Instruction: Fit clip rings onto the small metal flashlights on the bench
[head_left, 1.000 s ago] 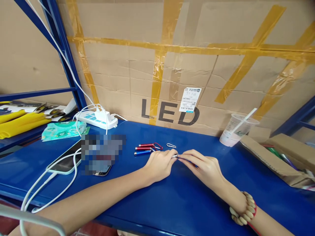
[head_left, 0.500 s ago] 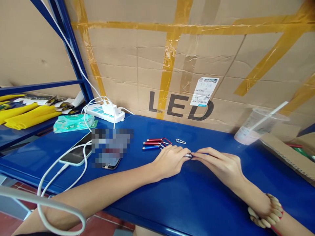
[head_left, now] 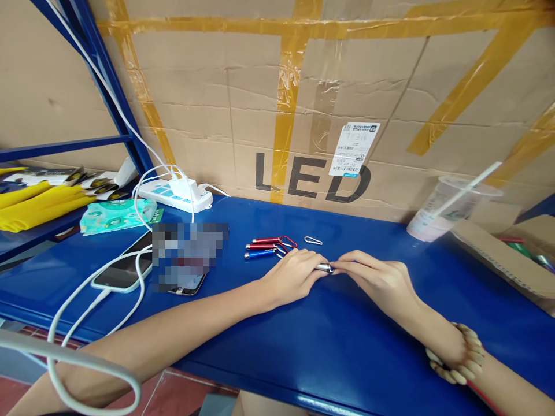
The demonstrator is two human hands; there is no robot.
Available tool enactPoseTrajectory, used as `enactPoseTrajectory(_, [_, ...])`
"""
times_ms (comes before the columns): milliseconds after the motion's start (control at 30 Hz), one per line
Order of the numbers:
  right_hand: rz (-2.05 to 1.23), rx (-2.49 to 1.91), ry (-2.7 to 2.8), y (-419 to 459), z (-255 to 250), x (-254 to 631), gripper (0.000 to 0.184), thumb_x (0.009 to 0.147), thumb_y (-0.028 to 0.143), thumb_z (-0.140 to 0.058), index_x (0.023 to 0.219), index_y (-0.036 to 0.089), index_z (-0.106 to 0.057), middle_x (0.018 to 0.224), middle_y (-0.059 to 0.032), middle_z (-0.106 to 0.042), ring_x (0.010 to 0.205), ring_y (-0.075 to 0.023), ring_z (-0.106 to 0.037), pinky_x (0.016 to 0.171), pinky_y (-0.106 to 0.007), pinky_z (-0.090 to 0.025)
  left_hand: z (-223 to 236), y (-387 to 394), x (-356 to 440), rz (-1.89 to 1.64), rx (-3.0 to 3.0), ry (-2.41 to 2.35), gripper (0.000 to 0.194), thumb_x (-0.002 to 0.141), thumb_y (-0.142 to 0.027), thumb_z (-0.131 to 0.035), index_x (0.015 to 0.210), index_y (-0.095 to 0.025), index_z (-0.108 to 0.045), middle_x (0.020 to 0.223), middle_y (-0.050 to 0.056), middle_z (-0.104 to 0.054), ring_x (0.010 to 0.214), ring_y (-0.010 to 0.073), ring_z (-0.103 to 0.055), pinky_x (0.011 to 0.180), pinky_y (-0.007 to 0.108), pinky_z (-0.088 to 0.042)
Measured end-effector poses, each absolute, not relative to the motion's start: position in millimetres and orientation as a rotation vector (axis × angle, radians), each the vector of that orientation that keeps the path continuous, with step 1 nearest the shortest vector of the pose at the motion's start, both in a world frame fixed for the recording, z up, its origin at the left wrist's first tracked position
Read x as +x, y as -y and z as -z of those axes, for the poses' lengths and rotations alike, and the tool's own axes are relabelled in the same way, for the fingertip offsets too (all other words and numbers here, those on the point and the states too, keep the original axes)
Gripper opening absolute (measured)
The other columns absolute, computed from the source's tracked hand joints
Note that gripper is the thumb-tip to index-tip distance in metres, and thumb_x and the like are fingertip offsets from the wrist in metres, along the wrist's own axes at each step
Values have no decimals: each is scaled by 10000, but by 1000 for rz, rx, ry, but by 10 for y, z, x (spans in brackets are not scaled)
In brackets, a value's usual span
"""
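Observation:
My left hand (head_left: 297, 275) is closed around a small silver tube (head_left: 324, 267) that looks like a mini flashlight. Its dark end sticks out on the right, and the rest is hidden in the palm. At that end the thumb and fingertips of my right hand (head_left: 377, 280) are pinched together. Beyond my left hand lie two slim red mini flashlights (head_left: 265, 241) and a blue mini flashlight (head_left: 260, 254), side by side, with small clips on their ends. A silver carabiner (head_left: 313, 240) rests apart, just behind my hands.
On the left of the blue table (head_left: 277, 346) are two phones, one (head_left: 124, 271) with a white cable, a tissue pack (head_left: 117, 215) and a power strip (head_left: 173, 195). A plastic cup (head_left: 442, 211) with a straw and an open cardboard box (head_left: 507, 260) stand right. A large carton (head_left: 243, 115) backs the table.
The view has shifted a little, so everything sits slightly left and higher. A bit more of the silver tube shows between my hands; their grip looks much the same.

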State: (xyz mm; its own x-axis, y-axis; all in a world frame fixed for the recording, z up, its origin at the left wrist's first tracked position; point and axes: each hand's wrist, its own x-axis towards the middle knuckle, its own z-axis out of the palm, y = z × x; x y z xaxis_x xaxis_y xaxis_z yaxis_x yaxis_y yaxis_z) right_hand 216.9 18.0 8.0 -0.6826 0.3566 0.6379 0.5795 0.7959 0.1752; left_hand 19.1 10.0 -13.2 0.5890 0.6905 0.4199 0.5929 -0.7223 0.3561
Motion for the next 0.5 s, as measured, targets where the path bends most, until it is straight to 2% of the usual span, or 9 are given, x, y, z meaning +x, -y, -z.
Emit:
enactPoseTrajectory(167, [275, -769, 2336, -183, -74, 2174, 272, 916, 249, -404, 850, 200, -663, 816, -8, -666, 610, -57, -606, 474, -140, -401, 101, -81, 178, -843, 2578, -1010, 174, 931, -166, -342, 1013, -166, -495, 1029, 32, -590, 943, 150, -537, 854, 278, -388])
enactPoseTrajectory(367, [-61, -809, 2324, -171, -104, 2142, 240, 885, 299, -466, 767, 194, -647, 793, -11, -644, 650, -85, -604, 526, -165, -419, 87, -41, 158, -842, 2438, -985, 58, 919, -182, -364, 911, -180, -422, 979, 26, -583, 908, 148, -543, 765, 250, -422])
enactPoseTrajectory(500, [-39, -835, 2378, -166, -115, 2137, 252, 888, 321, -460, 749, 202, -633, 792, 9, -645, 677, -79, -607, 517, -162, -376, 104, -35, 160, -810, 2454, -965, 121, 912, -186, -367, 792, -187, -353, 910, 29, -576, 856, 152, -551, 724, 247, -423])
